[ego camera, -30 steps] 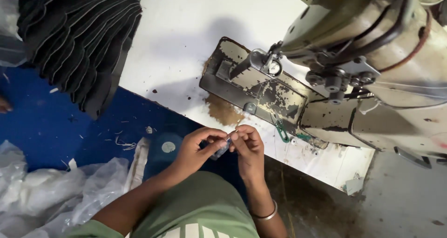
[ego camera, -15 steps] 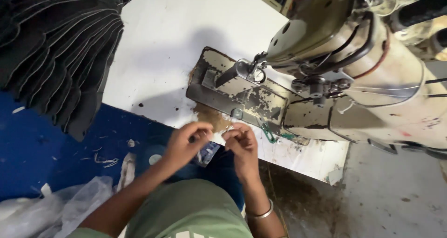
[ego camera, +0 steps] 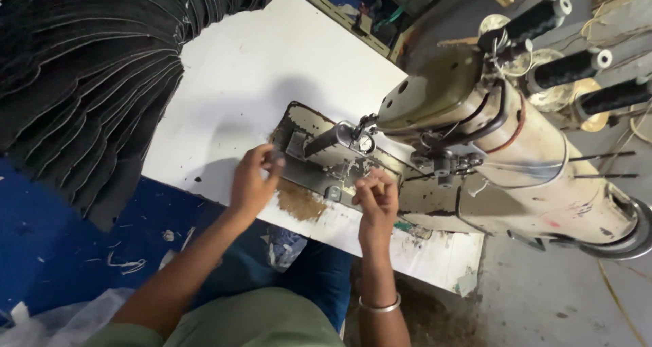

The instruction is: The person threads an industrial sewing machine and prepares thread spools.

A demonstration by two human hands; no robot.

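From the head camera, looking down over the person's shoulders, a cream-coloured industrial sewing machine (ego camera: 502,150) stands on a white table (ego camera: 272,68), its paint chipped and stained. Its metal bed plate (ego camera: 326,160) lies just in front of the person, with the needle area (ego camera: 360,136) above it.

The left hand (ego camera: 251,180) is at the left end of the bed plate, fingers curled, the fingertips (ego camera: 272,160) pressed together as if pinching something small against the plate's edge; what they pinch is too small to tell. The right hand (ego camera: 375,201) hovers near the front of the bed plate, just below the needle area, fingers bent and drawn together loosely; I cannot tell whether it holds a thread or anything else. A metal bangle (ego camera: 380,306) sits on that wrist.

To the left, a fanned stack of dark cut fabric pieces (ego camera: 88,82) overhangs the table's edge. Three dark thread cones (ego camera: 570,65) lie behind the machine at the upper right. Below the table, blue fabric (ego camera: 47,245) covers the floor, scattered with thread scraps.
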